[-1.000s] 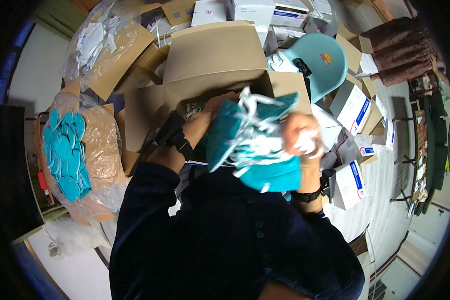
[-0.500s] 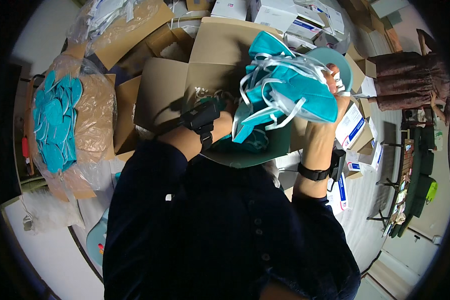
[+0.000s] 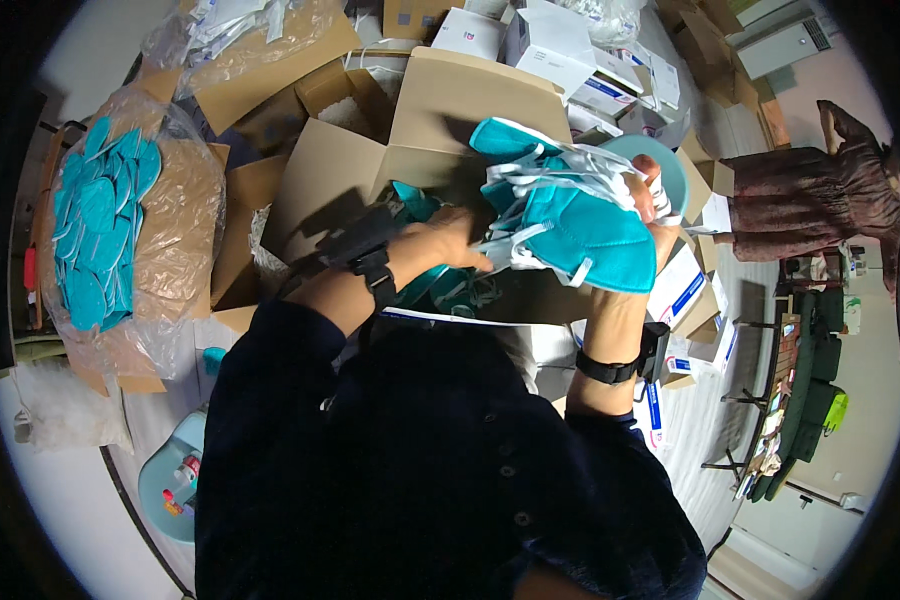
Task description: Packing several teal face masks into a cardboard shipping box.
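Note:
My right hand (image 3: pixel 654 192) is closed on a bundle of teal face masks (image 3: pixel 595 238), held up over the right side of an open cardboard box (image 3: pixel 475 100). The bundle's white straps (image 3: pixel 585 165) are gathered toward my fingers. My left hand (image 3: pixel 448 240) reaches into the box from the left, its fingers curled over more teal masks (image 3: pixel 412 200); the fingertips are partly hidden. Further masks and loose straps lie deeper in the box, in shadow. Both wrists wear black strapped devices.
On the left, a plastic-lined carton (image 3: pixel 185 220) bears a pile of teal masks (image 3: pixel 98 235). Several white boxes (image 3: pixel 550 45) stand beyond and to the right. A pale blue stool (image 3: pixel 660 165) is behind my right hand. Another person (image 3: pixel 800 195) is at the far right.
The mask bundle in my right hand has come lower and slightly left. My left hand has risen a little in the box, and a teal mask now shows beside it.

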The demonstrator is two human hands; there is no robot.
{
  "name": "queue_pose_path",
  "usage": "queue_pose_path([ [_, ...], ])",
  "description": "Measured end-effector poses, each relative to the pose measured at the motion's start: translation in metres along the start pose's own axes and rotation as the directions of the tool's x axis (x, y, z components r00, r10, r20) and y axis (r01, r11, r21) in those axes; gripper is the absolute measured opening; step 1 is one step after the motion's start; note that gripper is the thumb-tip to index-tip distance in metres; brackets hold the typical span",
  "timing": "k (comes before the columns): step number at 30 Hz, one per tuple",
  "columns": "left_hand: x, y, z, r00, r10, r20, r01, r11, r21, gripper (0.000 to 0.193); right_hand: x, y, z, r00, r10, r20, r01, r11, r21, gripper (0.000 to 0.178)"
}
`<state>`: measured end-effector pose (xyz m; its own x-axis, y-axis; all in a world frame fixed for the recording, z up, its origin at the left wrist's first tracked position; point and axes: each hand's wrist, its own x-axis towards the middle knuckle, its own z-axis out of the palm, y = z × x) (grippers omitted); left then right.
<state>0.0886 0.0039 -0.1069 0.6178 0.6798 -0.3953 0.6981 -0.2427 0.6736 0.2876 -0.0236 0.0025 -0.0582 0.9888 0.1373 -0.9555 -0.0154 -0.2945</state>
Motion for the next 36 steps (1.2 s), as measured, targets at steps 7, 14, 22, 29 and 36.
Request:
queue_pose_path([
  [7, -0.014, -0.010, -0.027, 0.952, 0.043, -0.302, -0.033, 0.999, 0.039, 0.034, 0.004, -0.002, -0.003, 0.995, 0.016, 0.099, 0.000, 0.988, -0.157, 0.025],
  [14, -0.019, -0.007, -0.058, 0.966, -0.179, 0.188, 0.175, -0.088, -0.981, 0.082, -0.005, 0.020, -0.011, 0.991, -0.073, 0.109, 0.131, 0.638, -0.759, 0.049],
  [22, -0.022, -0.023, -0.041, 0.978, -0.193, 0.078, 0.100, 0.106, -0.989, 0.054, -0.012, 0.020, 0.015, 0.950, 0.275, 0.151, 0.009, 0.457, -0.889, 0.061],
  [29, -0.033, 0.006, -0.040, 0.985, -0.126, -0.116, 0.040, 0.828, -0.559, 0.063, 0.003, 0.002, 0.028, 0.877, 0.416, 0.241, 0.154, 0.233, -0.960, 0.020],
  [36, -0.034, 0.005, -0.048, 0.986, -0.097, 0.135, 0.132, -0.031, -0.991, 0.087, 0.006, 0.050, 0.026, 0.749, 0.662, 0.025, 0.442, -0.473, -0.762, 0.036],
])
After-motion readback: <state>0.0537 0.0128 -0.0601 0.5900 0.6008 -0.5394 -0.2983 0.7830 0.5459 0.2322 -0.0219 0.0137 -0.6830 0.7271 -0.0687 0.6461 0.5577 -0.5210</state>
